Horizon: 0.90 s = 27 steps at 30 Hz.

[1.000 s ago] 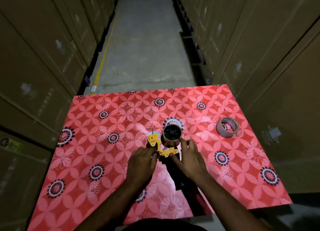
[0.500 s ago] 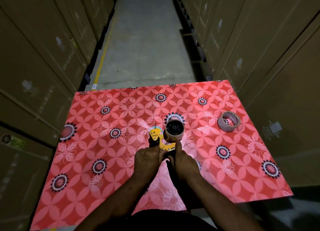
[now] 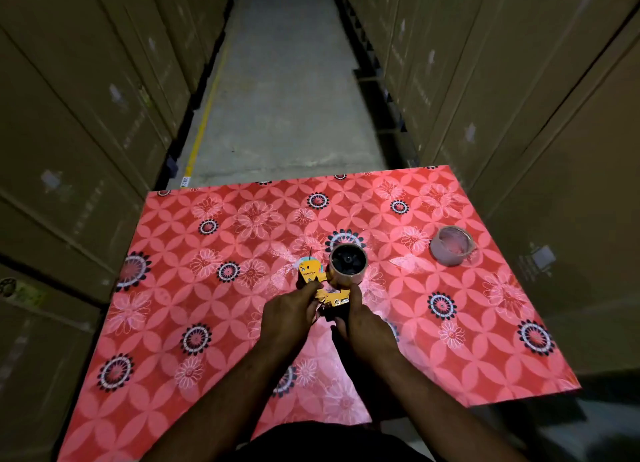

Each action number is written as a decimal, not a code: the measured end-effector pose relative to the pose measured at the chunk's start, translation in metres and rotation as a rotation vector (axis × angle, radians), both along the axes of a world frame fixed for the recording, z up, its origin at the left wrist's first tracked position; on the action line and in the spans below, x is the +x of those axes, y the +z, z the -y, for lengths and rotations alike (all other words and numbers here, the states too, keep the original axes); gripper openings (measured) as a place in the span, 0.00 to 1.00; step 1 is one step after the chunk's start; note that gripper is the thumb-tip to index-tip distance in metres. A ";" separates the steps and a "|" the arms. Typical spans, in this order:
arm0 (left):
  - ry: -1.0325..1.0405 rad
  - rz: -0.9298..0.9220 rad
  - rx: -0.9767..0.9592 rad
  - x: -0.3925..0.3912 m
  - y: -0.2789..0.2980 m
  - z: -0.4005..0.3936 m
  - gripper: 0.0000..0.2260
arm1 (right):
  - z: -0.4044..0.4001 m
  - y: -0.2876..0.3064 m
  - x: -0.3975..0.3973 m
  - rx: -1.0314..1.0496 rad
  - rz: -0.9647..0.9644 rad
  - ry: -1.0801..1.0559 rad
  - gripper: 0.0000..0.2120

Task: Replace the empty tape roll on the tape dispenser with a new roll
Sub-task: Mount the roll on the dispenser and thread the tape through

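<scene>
Bare forearms, sleeveless to elbows; dark garment [image 3: 322,442]

A glossy, smooth red patterned table covering [image 3: 214,323] reflects light in pale patches under and around the fingers. Between the fingertips sits a tape dispenser [image 3: 317,281] of glossy yellow painted metal with small silver rivets, carrying a matt brown cardboard core [image 3: 346,264]. Well apart to the right of the fingers lies a tape roll [image 3: 451,245], pale and slightly shiny, and matt brown cardboard boxes [image 3: 76,122] line both sides.
</scene>
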<state>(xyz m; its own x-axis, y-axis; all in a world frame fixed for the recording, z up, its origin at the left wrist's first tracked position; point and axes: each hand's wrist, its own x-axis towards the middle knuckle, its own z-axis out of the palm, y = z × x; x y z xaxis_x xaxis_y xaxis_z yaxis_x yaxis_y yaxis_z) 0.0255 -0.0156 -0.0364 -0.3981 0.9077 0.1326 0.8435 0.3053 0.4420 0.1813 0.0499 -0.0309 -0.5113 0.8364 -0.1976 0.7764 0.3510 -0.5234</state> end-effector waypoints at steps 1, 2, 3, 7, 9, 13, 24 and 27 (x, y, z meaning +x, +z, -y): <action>-0.014 -0.009 -0.007 -0.001 -0.001 -0.001 0.17 | 0.000 -0.002 0.000 -0.004 0.011 0.001 0.35; -0.024 -0.023 -0.010 -0.002 -0.003 -0.003 0.18 | -0.001 -0.004 0.000 -0.004 0.020 0.000 0.35; -0.031 -0.032 -0.018 -0.003 -0.003 -0.006 0.17 | -0.001 -0.006 0.000 0.000 0.030 -0.001 0.36; 0.009 -0.014 -0.027 -0.001 0.000 -0.016 0.04 | 0.000 -0.006 -0.002 0.030 0.035 0.001 0.36; 0.044 0.022 -0.028 -0.001 0.000 -0.017 0.09 | -0.001 -0.006 -0.002 0.048 0.055 0.009 0.37; 0.059 0.040 -0.020 0.001 -0.002 -0.007 0.07 | -0.002 -0.007 0.001 0.112 0.106 -0.001 0.33; 0.013 -0.122 -0.063 -0.025 -0.005 0.031 0.08 | -0.022 -0.007 0.017 0.149 0.163 0.052 0.29; 0.027 -0.138 -0.068 -0.037 -0.003 0.046 0.08 | -0.025 -0.006 0.023 0.175 0.166 0.081 0.28</action>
